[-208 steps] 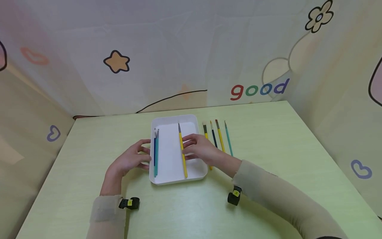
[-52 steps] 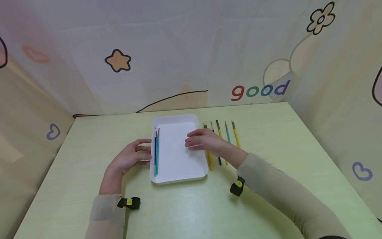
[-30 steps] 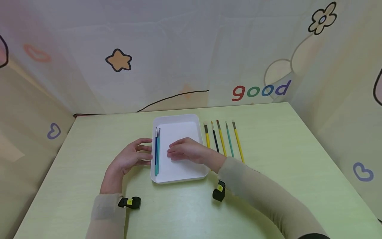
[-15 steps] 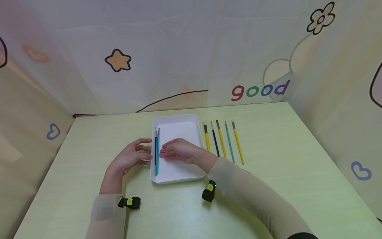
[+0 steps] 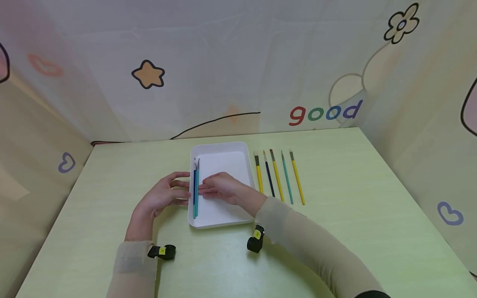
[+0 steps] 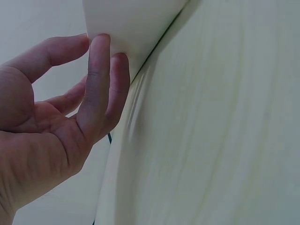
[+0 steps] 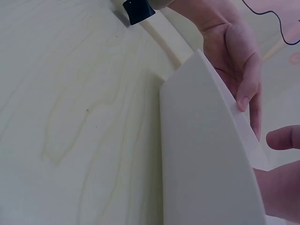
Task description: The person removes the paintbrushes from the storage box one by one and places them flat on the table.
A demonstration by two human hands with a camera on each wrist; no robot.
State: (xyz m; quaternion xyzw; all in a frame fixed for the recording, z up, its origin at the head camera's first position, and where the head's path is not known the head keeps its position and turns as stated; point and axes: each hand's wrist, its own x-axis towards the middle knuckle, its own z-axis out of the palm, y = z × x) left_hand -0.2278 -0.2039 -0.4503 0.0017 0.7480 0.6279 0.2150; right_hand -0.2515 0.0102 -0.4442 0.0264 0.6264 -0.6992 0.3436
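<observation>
A white tray (image 5: 228, 162) lies mid-table. Along its left inner wall lie a blue brush (image 5: 194, 182) and a teal brush (image 5: 197, 178), side by side. My left hand (image 5: 163, 198) rests outside the tray, its straight fingers touching the left wall; the left wrist view shows the fingers (image 6: 99, 70) against the tray wall (image 6: 131, 23). My right hand (image 5: 222, 188) lies low over the tray floor, fingertips reaching the teal brush. Whether they pinch it is hidden. The right wrist view shows the tray's outer wall (image 7: 201, 154) and my left hand (image 7: 239, 61) beyond it.
Several brushes lie in a row on the table right of the tray: yellow (image 5: 258, 179), dark blue (image 5: 268, 179), yellow (image 5: 277, 176), teal (image 5: 287, 179), yellow (image 5: 297, 180). Patterned cloth walls stand behind and at both sides. Black wrist cameras (image 5: 161, 251) (image 5: 255, 243) sit at my cuffs.
The yellow brush once in the tray now lies at the far right of the row. My right hand has slid left across the tray to the two brushes. The left hand stayed put.
</observation>
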